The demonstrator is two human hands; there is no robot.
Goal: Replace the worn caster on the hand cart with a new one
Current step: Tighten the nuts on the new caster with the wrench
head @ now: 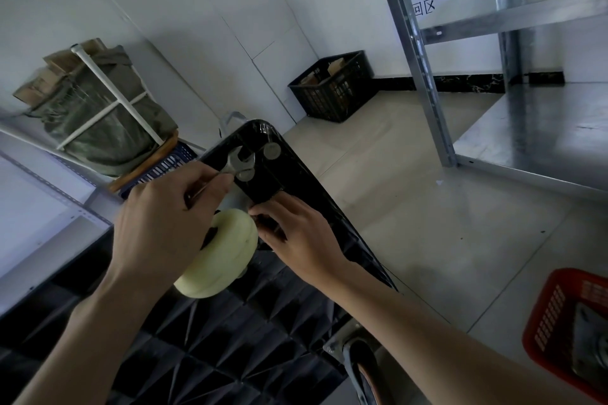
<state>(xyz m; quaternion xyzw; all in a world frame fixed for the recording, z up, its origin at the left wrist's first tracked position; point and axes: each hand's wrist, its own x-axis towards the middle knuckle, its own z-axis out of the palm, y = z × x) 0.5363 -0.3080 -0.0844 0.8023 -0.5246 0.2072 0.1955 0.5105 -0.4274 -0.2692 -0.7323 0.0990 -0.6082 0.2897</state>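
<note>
The hand cart stands tipped on its edge on the floor, its ribbed black underside facing the camera and a pale cream caster mounted near its upper corner. The left hand curls its fingers round the handle of a steel wrench, whose open end sits on a fastener by that corner. The right hand rests on the cart's edge just beside the caster, fingers curled against it; a red basket sits on the floor at lower right.
</note>
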